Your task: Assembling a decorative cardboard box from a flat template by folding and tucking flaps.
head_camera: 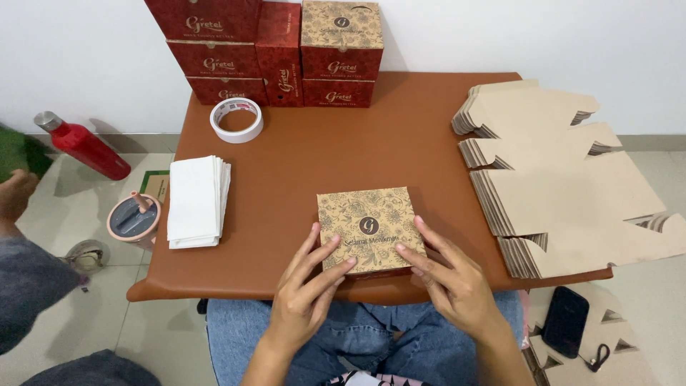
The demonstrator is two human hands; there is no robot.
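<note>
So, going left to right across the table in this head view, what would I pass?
Stack of white paper sheets → roll of tape → left hand → patterned box → right hand → stacks of flat cardboard blanks.

Square closed box (369,229) with tan floral-patterned lid and round dark emblem at centre, dark red base just showing below, lying flat, slightly turned, near the front edge of a brown table

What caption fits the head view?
Both hands, left hand and right hand, rest on a closed patterned box on a brown table.
</note>
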